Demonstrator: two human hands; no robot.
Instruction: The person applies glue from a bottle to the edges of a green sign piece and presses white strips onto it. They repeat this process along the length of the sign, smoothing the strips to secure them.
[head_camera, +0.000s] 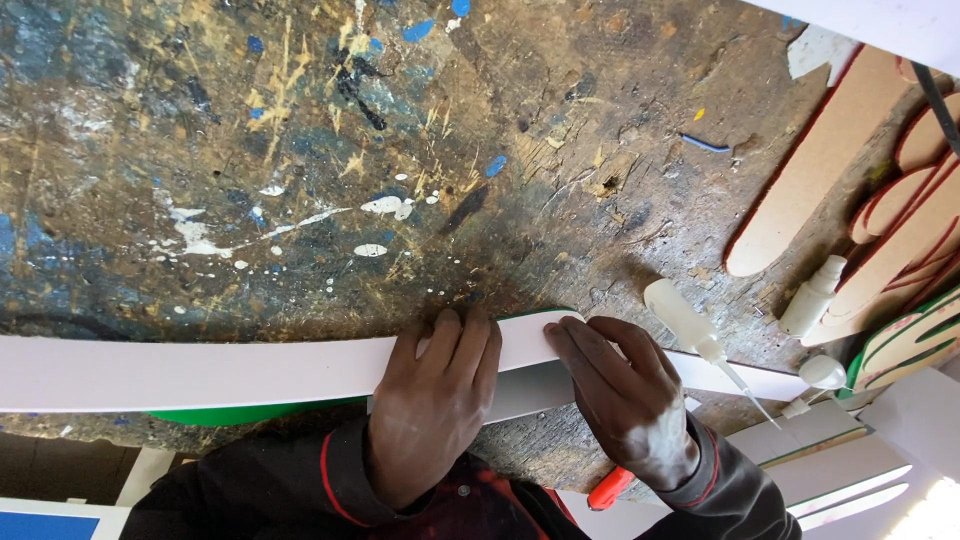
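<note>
Dark sleeves with red trim (330, 490) fill the lower middle of the frame, and from them both hands reach up to a long white strip (200, 370). The strip runs from the left edge across the lower half of the picture, along the near edge of a paint-stained wooden workbench (300, 150). The left hand (432, 405) lies flat on the strip, its fingers curled over the upper edge and pressing it down. The right hand (625, 400) is just beside it, fingers bent, with the fingertips pinching the end of the strip near the middle of the frame. A green edge (240, 413) shows under the strip at lower left. A white glue bottle (700, 335) with a thin nozzle lies right of the right hand. Brown cut-out shapes with red edges (820, 160) lie at upper right.
</note>
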